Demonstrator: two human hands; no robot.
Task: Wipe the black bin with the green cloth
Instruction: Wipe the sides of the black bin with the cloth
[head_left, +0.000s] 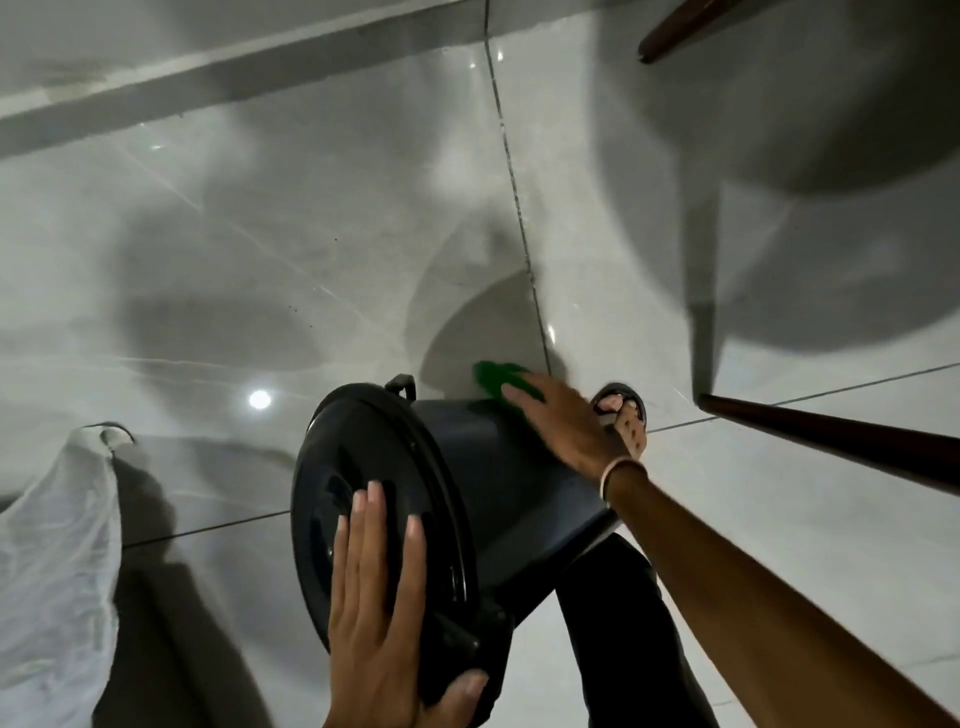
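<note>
I have the round black plastic bin tipped on its side above the glossy grey tiled floor, its lid facing me. My left hand lies spread flat against the lid, thumb hooked round its lower rim. My right hand presses the crumpled green cloth onto the far end of the bin's wall, fingers laid over it. My sandalled foot shows just beyond, and a white plastic bag sits to the left.
</note>
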